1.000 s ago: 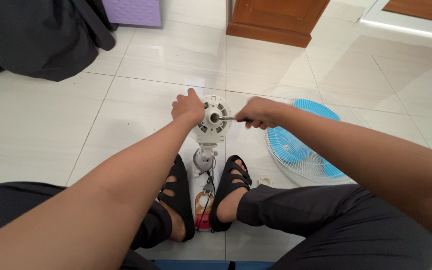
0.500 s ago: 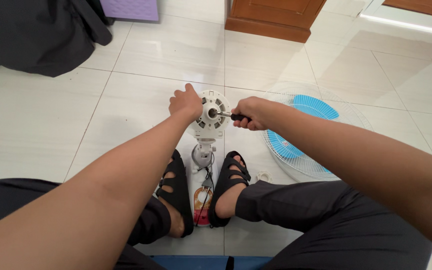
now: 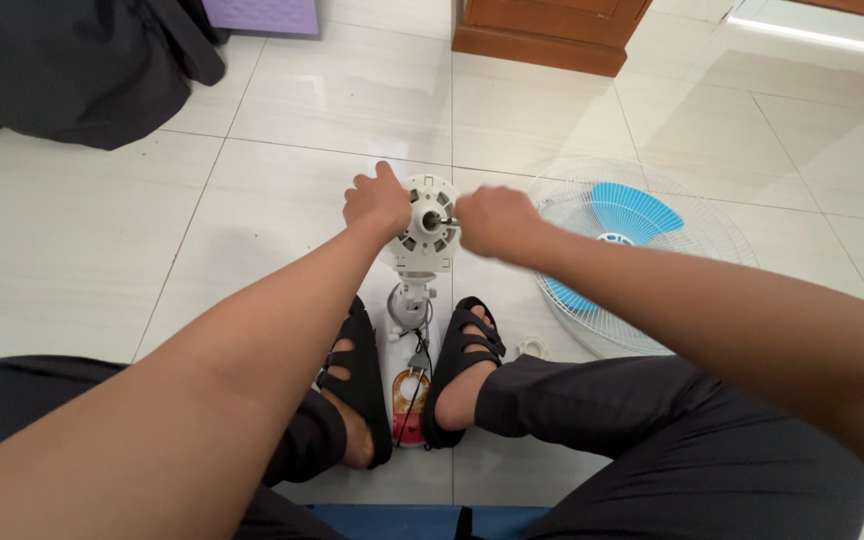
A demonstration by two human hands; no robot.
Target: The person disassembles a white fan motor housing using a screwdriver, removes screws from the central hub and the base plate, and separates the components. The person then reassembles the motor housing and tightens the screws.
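- Since the earlier frames, the right hand (image 3: 495,221) has been drawn closer to the white round plastic fan motor housing (image 3: 429,222), so that the dark tool handle seen before is now almost hidden in the fist; only a short dark tip (image 3: 446,219) shows at the central shaft.
- Little change is seen in the left hand (image 3: 378,200), which is kept against the left edge of the housing; the view has been shifted slightly.
- The left fingers are curled shut around the housing rim; the right fingers are closed into a fist on the thin tool.
- The housing is found on the pale glossy tiled floor (image 3: 92,250), upright on its white stand (image 3: 411,302), the base (image 3: 410,400) being held between two feet in black sandals (image 3: 362,375).
- The housing is judged to be stiff, fairly light plastic with a heavier motor inside; its vented face may crack under force, so the solid rim is the better place to be gripped.
- A white wire grille with blue fan blades (image 3: 620,250) lies flat just to the right, apart from the hands.
- A dark cloth heap (image 3: 72,70) and a brown wooden cabinet base (image 3: 542,30) are seen further back.
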